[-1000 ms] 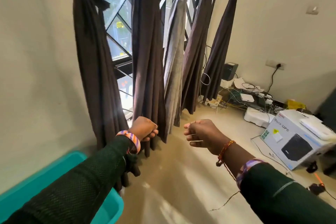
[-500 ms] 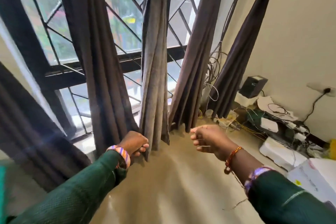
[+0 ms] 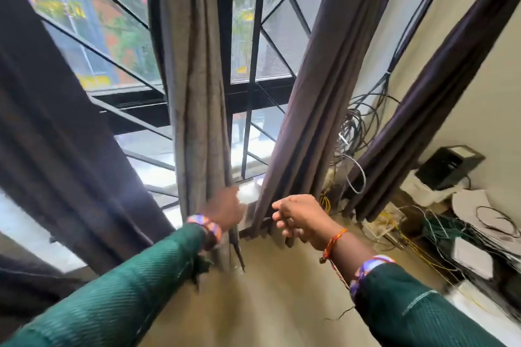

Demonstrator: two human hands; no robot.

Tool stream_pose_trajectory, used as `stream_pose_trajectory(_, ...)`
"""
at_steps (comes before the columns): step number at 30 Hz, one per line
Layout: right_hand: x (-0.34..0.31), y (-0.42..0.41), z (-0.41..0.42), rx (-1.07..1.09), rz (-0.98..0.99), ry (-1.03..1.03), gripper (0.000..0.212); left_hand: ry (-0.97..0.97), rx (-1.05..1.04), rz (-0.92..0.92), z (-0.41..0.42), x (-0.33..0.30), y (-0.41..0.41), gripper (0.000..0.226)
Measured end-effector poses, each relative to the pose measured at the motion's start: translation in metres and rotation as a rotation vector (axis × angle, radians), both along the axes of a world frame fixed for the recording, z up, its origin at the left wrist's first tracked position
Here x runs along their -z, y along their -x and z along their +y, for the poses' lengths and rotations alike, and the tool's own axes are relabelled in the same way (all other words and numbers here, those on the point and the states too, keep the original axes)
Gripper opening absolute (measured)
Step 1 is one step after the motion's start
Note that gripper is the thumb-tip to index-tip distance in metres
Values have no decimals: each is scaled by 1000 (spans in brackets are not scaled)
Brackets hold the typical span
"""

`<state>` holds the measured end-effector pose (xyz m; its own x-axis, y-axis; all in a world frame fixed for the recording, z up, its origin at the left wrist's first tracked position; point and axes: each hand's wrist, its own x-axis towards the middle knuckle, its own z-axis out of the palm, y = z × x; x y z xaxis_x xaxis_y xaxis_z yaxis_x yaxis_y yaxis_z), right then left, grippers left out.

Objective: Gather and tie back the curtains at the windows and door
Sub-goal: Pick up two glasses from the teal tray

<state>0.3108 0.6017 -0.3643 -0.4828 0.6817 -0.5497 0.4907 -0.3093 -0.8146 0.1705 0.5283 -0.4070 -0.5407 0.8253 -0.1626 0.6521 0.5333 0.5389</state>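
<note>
1. Seemingly the work was partway through: the left hand gripped the lower end of the grey curtain, fingers wrapped round the bunched cloth just above its hem, in front of the barred window.
2. That grey curtain hung gathered into a narrow column at the middle of the window. Whether a tie already held it higher up could not be told, since its top ran out of view.
3. The right hand hovered just beside the hem of the brown curtain, fingers loosely curled. A thin thread seemed to trail from the wrist, but whether the fingers pinched anything could not be told.
4. The brown curtain, the far-right curtain by the wall and the dark curtain at the left edge all hung as narrow bunches, so gathering looked largely done here; tying, as far as could be judged, was still left for at least the one in hand.
5. Room for moving: the floor directly under both hands lay open, and a gap showed between the grey and brown curtains.
6. Toward the right corner, coiled cables, a black box and loose wiring crowded the wall's foot, close behind the brown curtain's hem, so I judged a sweep that way risked snagging.
</note>
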Motion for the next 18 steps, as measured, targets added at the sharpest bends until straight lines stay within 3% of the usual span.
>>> stream_pose_trajectory(2,10,10,28,-7,-2,31,21,-32,69,116,38,-6,-11,42)
stream_pose_trajectory(7,41,41,77,-90,-39,79,24,-87,109,113,112,-12,9,55)
stream_pose_trajectory(10,55,61,94,-125,-54,120,20,-11,0,228,118,7,54,76)
stream_pose_trajectory(13,68,80,98,-218,-90,158,21,12,-223,207,89,16,89,68)
stream_pose_trajectory(16,76,93,93,-318,-107,166,24,301,-352,364,28,17,109,71)
stream_pose_trajectory(18,80,97,85,-400,-131,163,23,454,-480,354,-15,15,114,74)
